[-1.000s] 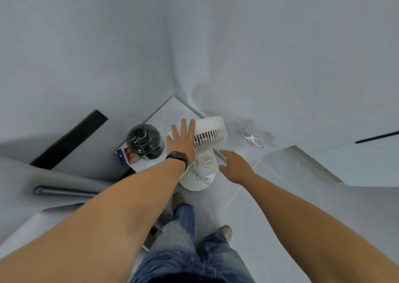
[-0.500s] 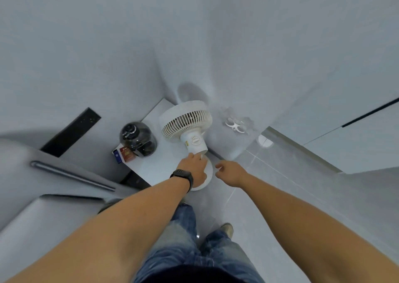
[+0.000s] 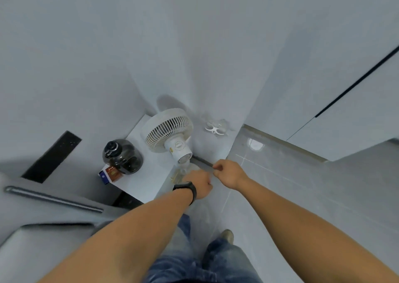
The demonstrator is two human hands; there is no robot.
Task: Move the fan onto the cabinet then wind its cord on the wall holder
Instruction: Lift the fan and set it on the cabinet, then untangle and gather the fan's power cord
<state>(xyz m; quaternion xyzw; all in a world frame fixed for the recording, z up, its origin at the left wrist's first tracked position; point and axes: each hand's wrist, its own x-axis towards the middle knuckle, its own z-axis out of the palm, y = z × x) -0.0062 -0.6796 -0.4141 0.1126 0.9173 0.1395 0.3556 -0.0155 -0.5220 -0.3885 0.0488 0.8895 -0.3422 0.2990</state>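
The white fan (image 3: 168, 131) stands upright at the right edge of the white cabinet top (image 3: 138, 181), its grille facing up toward me. My left hand (image 3: 199, 183), a black watch on its wrist, is blurred and covers the fan's base, so its grip is unclear. Just to the right, my right hand (image 3: 228, 172) has curled fingers, with thumb and forefinger pinched on what looks like the thin white cord. The white wall holder (image 3: 216, 129) is fixed low on the wall right of the fan, with nothing wound on it.
A dark round jug (image 3: 122, 155) and a small red-and-blue box (image 3: 110, 174) sit on the cabinet left of the fan. A grey surface with a bar handle (image 3: 51, 198) is at lower left. Grey tiled floor (image 3: 280, 196) spreads right, my legs and shoes below.
The fan has come upright against the corner. My left hand slid from the fan's head down to its base. My right hand rose slightly and closed into a pinch beside it.
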